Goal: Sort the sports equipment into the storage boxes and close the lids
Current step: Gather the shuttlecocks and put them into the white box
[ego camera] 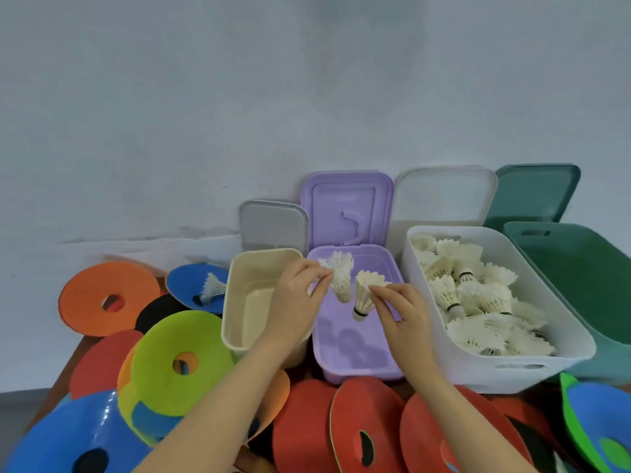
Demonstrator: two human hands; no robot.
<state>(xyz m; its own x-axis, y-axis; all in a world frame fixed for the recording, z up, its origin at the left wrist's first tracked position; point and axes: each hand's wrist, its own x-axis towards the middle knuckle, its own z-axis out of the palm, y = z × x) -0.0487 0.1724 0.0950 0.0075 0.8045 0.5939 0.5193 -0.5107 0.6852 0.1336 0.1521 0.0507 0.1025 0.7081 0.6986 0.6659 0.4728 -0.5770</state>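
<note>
Head view. Left hand (293, 295) pinches one white feathered shuttlecock (339, 278) by its skirt; right hand (403, 312) pinches a second (363, 297); both hang above the open lilac plastic box (355, 370). Advised: carry rightward, clear the white plastic bin (426, 319) rim, release over its shuttlecock heap. Room: open above; flat disc cones (177, 360) crowd below the wrists.

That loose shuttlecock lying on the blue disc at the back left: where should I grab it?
Pinch the feather skirt of the shuttlecock from above. It lies tilted on the blue disc, skirt raised towards the wall, cork end low near the disc's hole, so the skirt is the freer part.
</note>
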